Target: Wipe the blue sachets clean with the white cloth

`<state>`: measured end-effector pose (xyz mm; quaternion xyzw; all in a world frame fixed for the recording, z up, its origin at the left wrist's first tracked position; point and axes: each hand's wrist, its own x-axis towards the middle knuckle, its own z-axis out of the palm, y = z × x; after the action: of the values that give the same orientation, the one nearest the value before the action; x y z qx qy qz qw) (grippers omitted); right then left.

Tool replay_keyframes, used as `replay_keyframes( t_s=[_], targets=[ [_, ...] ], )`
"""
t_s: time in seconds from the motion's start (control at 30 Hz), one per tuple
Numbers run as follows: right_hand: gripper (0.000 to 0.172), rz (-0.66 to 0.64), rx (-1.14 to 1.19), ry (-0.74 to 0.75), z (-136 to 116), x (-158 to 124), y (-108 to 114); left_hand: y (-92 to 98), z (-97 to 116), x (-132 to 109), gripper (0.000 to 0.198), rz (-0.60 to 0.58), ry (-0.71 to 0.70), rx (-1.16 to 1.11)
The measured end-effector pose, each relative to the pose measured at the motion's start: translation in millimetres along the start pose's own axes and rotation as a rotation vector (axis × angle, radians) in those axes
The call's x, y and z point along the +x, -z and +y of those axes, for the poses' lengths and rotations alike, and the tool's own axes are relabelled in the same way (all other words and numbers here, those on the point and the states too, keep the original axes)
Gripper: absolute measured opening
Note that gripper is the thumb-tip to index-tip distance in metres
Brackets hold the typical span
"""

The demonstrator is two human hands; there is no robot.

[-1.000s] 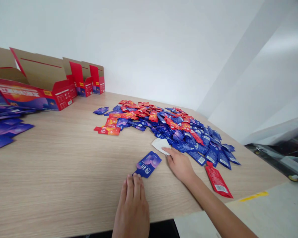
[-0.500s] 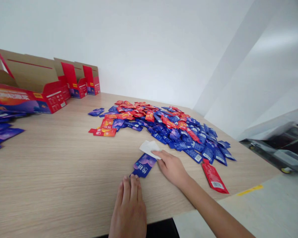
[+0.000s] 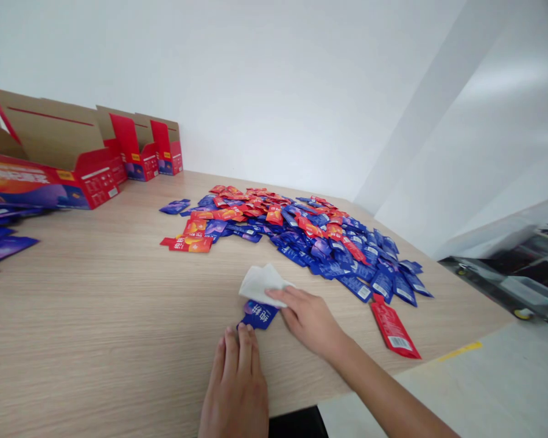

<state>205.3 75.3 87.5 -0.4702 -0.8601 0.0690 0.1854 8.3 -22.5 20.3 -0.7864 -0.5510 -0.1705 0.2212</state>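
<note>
Head view: we're looking forward and down over a pale wooden table [image 3: 95, 316], with both our hands at its near edge.
Far left: open red cartons [image 3: 50, 176] stand along the far side, and flat blue-purple packs [image 3: 4, 246] lie just near of them.
Left hand: our left hand [image 3: 235, 395] lies palm down with fingers straight and together, gripping nothing. Its fingertips touch the near end of the blue sachet [image 3: 258, 316].
Blue sachet: it lies flat between our two hands, close to the near edge, with its far end under the white sheet [image 3: 258, 283].
White sheet: it's slightly rumpled, resting on the sachet's far end and on the bare table beyond it.
Right hand: our right hand [image 3: 310, 319] is palm down, fingers stretched flat onto the sheet's near right part. It isn't closed round anything we can see, and the thumb is hidden.
Doing it well: we judge the left fingertips should keep the sachet pinned flat while the right fingers guide the sheet with light, even pressure. Too hard a push could skid the sachet off the near edge.
Pile: the heap of blue and red sachets [image 3: 301, 234] spreads far and right, near the sheet, so we keep it clear of strays.
Lone red sachet: one red sachet [image 3: 393, 328] lies right of our right hand, apart from it.
Far right: yellow tape [image 3: 459, 351] marks the floor.
</note>
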Motion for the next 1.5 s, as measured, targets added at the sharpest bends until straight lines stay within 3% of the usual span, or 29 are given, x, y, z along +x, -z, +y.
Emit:
replay_keyframes(
  t_s=[0.1, 0.2, 0.3, 0.37, 0.43, 0.5, 0.63, 0.77, 0.87, 1.0, 1.07, 1.23, 1.33, 1.4, 1.5],
  targets=[
    [0.046, 0.109, -0.038, -0.178, 33.4, 8.9, 6.1, -3.0, 0.3, -0.7, 0.056, 0.017, -0.004, -0.007],
    [0.045, 0.140, -0.037, -0.204, 35.8, 6.7, 9.6, -8.0, 2.0, -0.1, 0.056, 0.034, 0.004, -0.004],
    [0.045, 0.089, 0.023, -0.050, 4.1, -4.5, 5.5, -11.9, 2.9, -0.1, 0.054, 0.041, 0.018, 0.000],
    [0.048, -0.008, 0.025, 0.136, -19.7, -10.4, 1.0, -12.7, 2.2, -1.3, 0.052, 0.039, 0.011, -0.011],
    [0.049, -0.080, 0.000, 0.233, -31.9, -10.6, -1.9, -12.3, 0.6, -2.9, 0.053, 0.031, 0.002, -0.023],
    [0.048, -0.071, 0.000, 0.150, -27.1, -5.3, -2.4, -11.3, -1.1, -4.1, 0.055, 0.023, -0.010, -0.030],
    [0.048, 0.053, -0.007, -0.153, 12.3, 9.8, 3.0, -11.9, -2.0, -3.4, 0.057, 0.033, -0.012, -0.029],
    [0.046, 0.120, -0.026, -0.225, 24.7, 11.9, 10.4, -17.6, -0.5, -2.0, 0.054, 0.053, 0.003, -0.013],
    [0.045, 0.080, 0.036, -0.099, -0.4, 2.1, 10.1, -19.3, 0.9, -1.9, 0.052, 0.061, 0.016, -0.005],
    [0.050, -0.093, 0.031, 0.166, -28.8, -6.0, 4.9, -10.6, 2.1, -1.0, 0.054, 0.005, 0.014, -0.008],
    [0.051, -0.089, 0.006, 0.106, -22.1, -2.0, 3.6, -4.0, 2.3, -0.2, 0.054, -0.026, 0.008, -0.011],
    [0.048, 0.071, -0.032, -0.192, 25.6, 13.8, 8.2, 5.2, 2.6, 0.3, 0.055, -0.054, -0.004, -0.023],
    [0.046, 0.113, -0.023, -0.225, 25.0, 10.2, 11.3, 7.7, 3.5, 1.8, 0.056, -0.041, 0.007, -0.028],
    [0.045, 0.104, 0.027, -0.154, 6.7, 1.8, 10.1, 11.7, 4.3, 4.5, 0.055, -0.032, 0.013, -0.013],
    [0.047, -0.037, 0.069, 0.101, -25.3, -8.9, 5.1, 21.5, 4.7, 10.4, 0.051, -0.052, -0.015, 0.048]
  ],
)
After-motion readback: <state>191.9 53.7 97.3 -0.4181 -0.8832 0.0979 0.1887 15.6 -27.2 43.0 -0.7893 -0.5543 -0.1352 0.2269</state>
